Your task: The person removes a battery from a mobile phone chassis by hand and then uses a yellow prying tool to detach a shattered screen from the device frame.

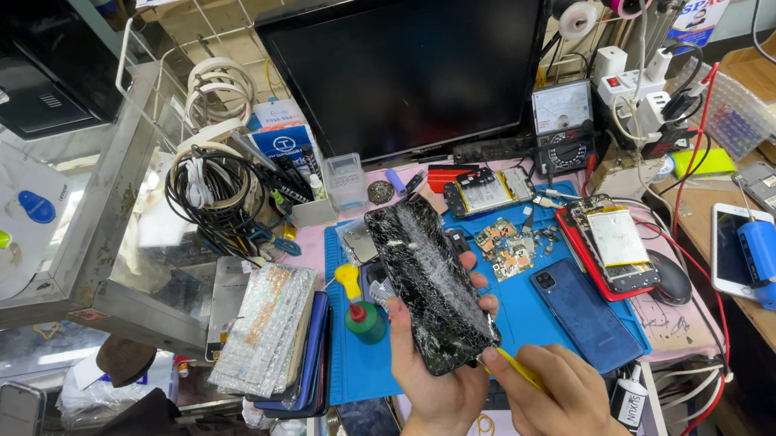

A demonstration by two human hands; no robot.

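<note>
My left hand (438, 376) grips a black phone (431, 281) with a badly shattered screen, held upright over the blue work mat (355, 366). My right hand (561, 402) pinches a thin yellow pry tool (516, 369) whose tip meets the phone's lower right corner. Both hands sit near the bench's front edge.
A blue phone back (588, 312), an opened red-framed phone (614, 242), a circuit board (509, 247) and a green bottle (364, 321) lie on the mat. A stack of screens (270, 327) sits left, a dark monitor (414, 52) behind. Another person's hand holds a phone (12, 435) at lower left.
</note>
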